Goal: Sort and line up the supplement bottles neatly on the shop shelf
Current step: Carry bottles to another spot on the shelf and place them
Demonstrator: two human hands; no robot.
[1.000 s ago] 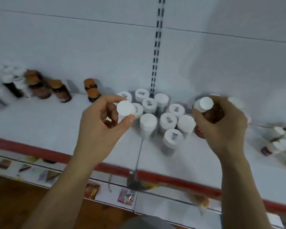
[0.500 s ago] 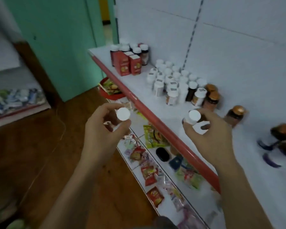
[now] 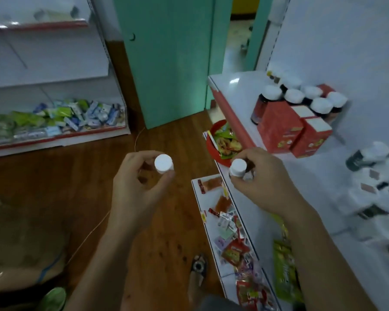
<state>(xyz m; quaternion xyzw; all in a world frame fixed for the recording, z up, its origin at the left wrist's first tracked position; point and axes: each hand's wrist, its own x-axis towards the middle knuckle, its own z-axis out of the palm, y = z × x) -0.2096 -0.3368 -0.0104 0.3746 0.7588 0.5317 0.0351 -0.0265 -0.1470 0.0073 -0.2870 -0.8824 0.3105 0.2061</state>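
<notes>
Far to the left of the white shop shelf with the red front lip (image 3: 238, 90), a second white rack holds a heap of blue and green packets (image 3: 61, 117). A teal door (image 3: 166, 63) stands just left of the shelf's end. Out in front of the shelf, over the brown wooden floor (image 3: 76, 176), the left hand (image 3: 135, 194) curls thumb and fingers round a small white-capped bottle (image 3: 164, 163); its body is mostly hidden by the fingers. Nearer the shelf's lip, the right hand (image 3: 265, 185) grips a brown bottle with a white cap (image 3: 238, 167), the cap leaning leftward. Below the lip sits a red bowl of snack packets (image 3: 222, 142). On the shelf stand red cartons (image 3: 279, 126), with dark white-capped bottles (image 3: 299, 97) just behind them. Farther right on the shelf is a blurred cluster of white-capped bottles (image 3: 380, 182).
</notes>
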